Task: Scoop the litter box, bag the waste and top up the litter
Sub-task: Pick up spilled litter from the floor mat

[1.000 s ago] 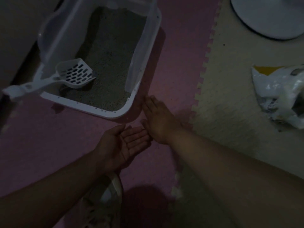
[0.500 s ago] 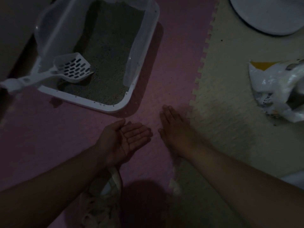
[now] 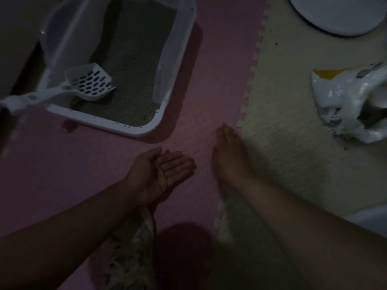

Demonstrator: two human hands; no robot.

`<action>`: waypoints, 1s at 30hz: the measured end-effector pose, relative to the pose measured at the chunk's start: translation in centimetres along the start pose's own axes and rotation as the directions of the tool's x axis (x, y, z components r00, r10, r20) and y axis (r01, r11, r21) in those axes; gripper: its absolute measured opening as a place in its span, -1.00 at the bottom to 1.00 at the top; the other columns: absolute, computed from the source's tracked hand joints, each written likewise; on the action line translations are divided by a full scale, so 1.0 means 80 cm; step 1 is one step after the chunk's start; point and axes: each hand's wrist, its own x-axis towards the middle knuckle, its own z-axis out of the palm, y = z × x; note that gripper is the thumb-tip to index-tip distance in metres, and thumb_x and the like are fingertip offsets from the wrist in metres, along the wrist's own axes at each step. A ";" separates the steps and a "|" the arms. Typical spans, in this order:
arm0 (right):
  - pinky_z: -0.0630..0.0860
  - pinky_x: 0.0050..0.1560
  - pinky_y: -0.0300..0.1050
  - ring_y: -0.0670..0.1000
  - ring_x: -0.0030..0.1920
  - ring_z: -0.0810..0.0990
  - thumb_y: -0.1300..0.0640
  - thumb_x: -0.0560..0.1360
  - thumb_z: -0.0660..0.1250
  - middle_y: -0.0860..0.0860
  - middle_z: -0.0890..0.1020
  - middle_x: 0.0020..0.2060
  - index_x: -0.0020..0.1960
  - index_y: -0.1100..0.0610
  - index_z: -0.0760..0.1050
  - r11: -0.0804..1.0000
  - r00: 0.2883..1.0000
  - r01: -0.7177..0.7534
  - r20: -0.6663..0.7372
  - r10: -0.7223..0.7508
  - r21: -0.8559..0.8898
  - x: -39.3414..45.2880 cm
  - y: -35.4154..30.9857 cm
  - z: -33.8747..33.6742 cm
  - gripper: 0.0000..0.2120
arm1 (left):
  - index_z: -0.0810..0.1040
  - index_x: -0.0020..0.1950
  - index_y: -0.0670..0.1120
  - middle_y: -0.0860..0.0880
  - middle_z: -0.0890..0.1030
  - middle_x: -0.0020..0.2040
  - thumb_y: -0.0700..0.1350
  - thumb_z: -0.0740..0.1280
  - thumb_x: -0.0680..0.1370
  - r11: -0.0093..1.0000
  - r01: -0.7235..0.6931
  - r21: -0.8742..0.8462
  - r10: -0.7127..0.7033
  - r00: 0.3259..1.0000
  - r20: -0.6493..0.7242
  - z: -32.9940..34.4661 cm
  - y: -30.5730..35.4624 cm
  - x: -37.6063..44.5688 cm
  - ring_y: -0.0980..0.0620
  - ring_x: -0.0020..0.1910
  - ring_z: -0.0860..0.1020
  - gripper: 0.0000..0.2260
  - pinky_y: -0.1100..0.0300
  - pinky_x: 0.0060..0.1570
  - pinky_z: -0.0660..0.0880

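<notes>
Slid rightward since a second ago: right hand [image 3: 229, 155], then beside the box's near corner, now flat near the toothed seam between mats.

Far left, on pink mat [image 3: 52, 164]: litter box [image 3: 178, 70] with grey litter [image 3: 134, 59], near corner rounded, clear walls upright. Scoop [image 3: 90, 83] slotted, head lying in the litter at the box's left side, handle sticking out over the left rim.

Centre, near edge of pink mat: left hand [image 3: 157, 174] palm up, fingers relaxed and slightly cupped, grasping nothing visible. Right hand palm down, fingers straight and together, released, pressing the mat.

Right, on cream mat [image 3: 282, 101]: crumpled white bag [image 3: 345, 105] near the right edge, well apart from the box. Far right corner: white round base [image 3: 339, 13].
</notes>
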 end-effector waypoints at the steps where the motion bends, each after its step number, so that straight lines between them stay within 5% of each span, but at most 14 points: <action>1: 0.21 0.50 0.14 0.34 0.48 0.29 0.26 0.53 0.17 0.36 0.30 0.48 0.48 0.40 0.29 0.999 1.000 -0.001 0.027 0.002 -0.032 0.002 0.000 0.001 -0.46 | 0.54 0.16 -0.38 -0.37 0.65 0.13 -0.02 0.16 0.65 1.000 0.000 0.001 0.000 1.000 -0.001 -0.001 -0.001 0.000 -0.32 -0.01 0.69 -0.58 -0.22 -0.08 0.65; 4: 0.16 0.50 0.17 0.34 0.51 0.23 0.26 0.51 0.00 0.34 0.25 0.51 0.49 0.38 0.27 0.998 0.996 -0.007 0.085 0.013 -0.069 -0.009 -0.011 0.005 -0.43 | 0.54 0.17 -0.38 -0.38 0.64 0.15 -0.02 0.15 0.65 1.000 0.003 0.015 -0.003 1.000 -0.003 -0.001 -0.003 0.001 -0.33 0.01 0.69 -0.58 -0.21 -0.06 0.65; 8: 0.37 0.35 0.26 0.37 0.34 0.46 0.34 0.40 0.16 0.35 0.46 0.37 0.34 0.39 0.47 0.998 0.997 0.051 0.052 -0.049 -0.039 -0.025 -0.016 0.013 -0.49 | 0.54 0.17 -0.38 -0.37 0.64 0.15 -0.01 0.15 0.65 0.999 0.002 0.039 -0.001 1.000 -0.008 0.003 -0.006 0.006 -0.31 0.04 0.68 -0.57 -0.21 -0.02 0.63; 11: 0.45 0.31 0.15 0.33 0.27 0.52 0.34 0.46 0.21 0.31 0.52 0.32 0.32 0.34 0.50 0.999 0.996 0.038 -0.076 -0.038 0.002 -0.020 -0.001 0.007 -0.56 | 0.55 0.16 -0.38 -0.37 0.64 0.14 -0.01 0.15 0.66 0.998 0.009 0.058 -0.009 1.000 -0.003 0.006 -0.007 0.008 -0.30 0.01 0.69 -0.57 -0.21 -0.01 0.62; 15: 0.28 0.46 0.14 0.33 0.45 0.34 0.20 0.46 0.22 0.35 0.34 0.45 0.46 0.38 0.33 0.983 0.985 -0.169 -0.038 0.167 -0.064 -0.009 0.017 0.002 -0.41 | 0.55 0.13 -0.39 -0.38 0.64 0.13 -0.01 0.15 0.66 0.999 0.006 0.050 -0.006 1.000 0.010 0.004 -0.008 0.009 -0.31 -0.01 0.70 -0.57 -0.23 -0.01 0.61; 18: 0.13 0.55 0.14 0.33 0.54 0.18 0.15 0.47 -0.05 0.38 0.24 0.50 0.50 0.40 0.23 0.984 0.989 -0.135 0.044 0.141 -0.116 -0.016 0.003 0.011 -0.35 | 0.55 0.13 -0.39 -0.38 0.64 0.14 0.00 0.15 0.66 0.998 0.012 0.060 -0.012 1.000 0.006 0.001 -0.010 0.010 -0.32 -0.01 0.69 -0.56 -0.23 0.00 0.61; 22: -0.02 0.56 0.12 0.32 0.56 0.09 0.28 0.51 0.12 0.35 0.13 0.55 0.55 0.37 0.15 0.990 0.992 -0.060 0.101 0.074 -0.131 -0.028 -0.019 0.015 -0.38 | 0.56 0.13 -0.39 -0.37 0.64 0.14 0.00 0.15 0.65 0.997 0.012 0.072 -0.012 1.000 0.005 0.002 -0.010 0.014 -0.31 0.00 0.69 -0.56 -0.24 0.04 0.59; 27: 0.45 0.32 0.18 0.35 0.30 0.49 0.29 0.44 0.10 0.34 0.47 0.36 0.33 0.34 0.49 0.998 0.999 -0.052 -0.011 0.051 -0.033 -0.028 -0.009 0.011 -0.51 | 0.56 0.13 -0.39 -0.37 0.64 0.15 0.00 0.15 0.65 0.996 0.017 0.093 -0.019 1.000 0.020 0.004 -0.011 0.019 -0.31 0.04 0.69 -0.55 -0.26 0.09 0.55; 30: 0.47 0.26 0.13 0.33 0.25 0.51 0.19 0.44 0.25 0.34 0.49 0.33 0.33 0.32 0.50 0.985 0.980 -0.172 -0.102 0.171 -0.006 -0.018 0.014 -0.010 -0.53 | 0.57 0.12 -0.39 -0.37 0.64 0.15 0.00 0.15 0.64 0.996 0.023 0.089 -0.025 0.999 0.021 0.003 -0.011 0.022 -0.31 0.02 0.69 -0.55 -0.27 0.09 0.55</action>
